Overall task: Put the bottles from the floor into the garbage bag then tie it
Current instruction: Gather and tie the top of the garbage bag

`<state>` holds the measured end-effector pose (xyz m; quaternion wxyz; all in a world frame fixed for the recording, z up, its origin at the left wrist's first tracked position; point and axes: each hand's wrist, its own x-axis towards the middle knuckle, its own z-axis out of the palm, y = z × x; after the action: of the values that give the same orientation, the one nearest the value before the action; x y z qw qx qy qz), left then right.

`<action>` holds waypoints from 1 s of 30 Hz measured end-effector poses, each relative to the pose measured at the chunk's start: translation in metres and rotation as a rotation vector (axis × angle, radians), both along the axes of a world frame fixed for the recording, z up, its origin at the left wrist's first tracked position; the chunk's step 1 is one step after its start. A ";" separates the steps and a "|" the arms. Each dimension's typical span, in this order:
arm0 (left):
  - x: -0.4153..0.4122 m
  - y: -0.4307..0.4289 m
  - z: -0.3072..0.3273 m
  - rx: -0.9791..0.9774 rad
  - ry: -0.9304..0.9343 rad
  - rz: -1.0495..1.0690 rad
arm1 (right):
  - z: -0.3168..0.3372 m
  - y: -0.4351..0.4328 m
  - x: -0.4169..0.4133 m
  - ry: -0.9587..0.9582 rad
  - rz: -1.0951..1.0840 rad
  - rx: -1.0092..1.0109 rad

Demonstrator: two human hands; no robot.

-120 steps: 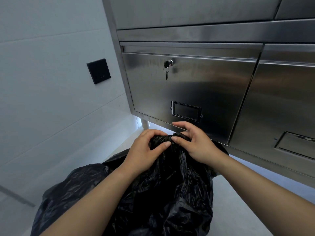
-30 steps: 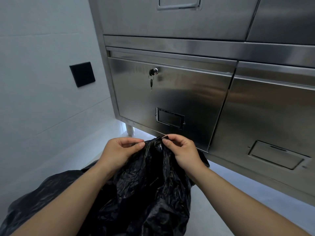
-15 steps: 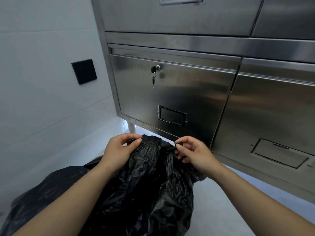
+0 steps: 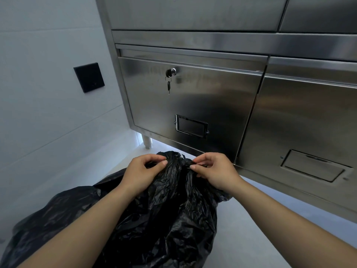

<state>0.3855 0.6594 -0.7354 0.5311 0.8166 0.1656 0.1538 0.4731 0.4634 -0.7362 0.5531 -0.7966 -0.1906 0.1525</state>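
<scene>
Both our hands meet at the gathered top of the crinkled black plastic garbage bag [image 4: 170, 219]. Our left hand [image 4: 142, 173] pinches a fold between thumb and curled fingers, and our right hand [image 4: 214, 173] pinches the twisted neck just beside it. The bag stands on the pale grey floor [image 4: 251, 238] before the brushed stainless steel cabinet [image 4: 193, 97], between our forearms. Its film is glossy and creased and bulges wide at the base. Its long axis runs upward, narrowing to the bunched neck.
</scene>
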 end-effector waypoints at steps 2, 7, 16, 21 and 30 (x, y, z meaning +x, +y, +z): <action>-0.002 0.001 -0.002 0.022 0.056 -0.078 | -0.002 -0.002 0.000 -0.012 0.008 -0.014; -0.008 0.002 -0.003 0.043 0.150 -0.227 | -0.003 -0.014 0.000 -0.246 0.027 -0.254; -0.021 0.040 0.004 0.099 0.041 0.027 | -0.001 -0.037 0.014 -0.164 -0.050 -0.169; -0.024 0.034 -0.004 -0.173 0.061 0.026 | -0.008 -0.037 0.011 -0.084 0.032 -0.090; -0.020 0.013 -0.005 -0.239 0.125 -0.020 | -0.019 -0.024 -0.006 -0.014 0.119 -0.315</action>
<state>0.3652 0.6721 -0.7406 0.6147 0.7572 0.2072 0.0767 0.4673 0.4396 -0.7554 0.4100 -0.8618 -0.2150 0.2073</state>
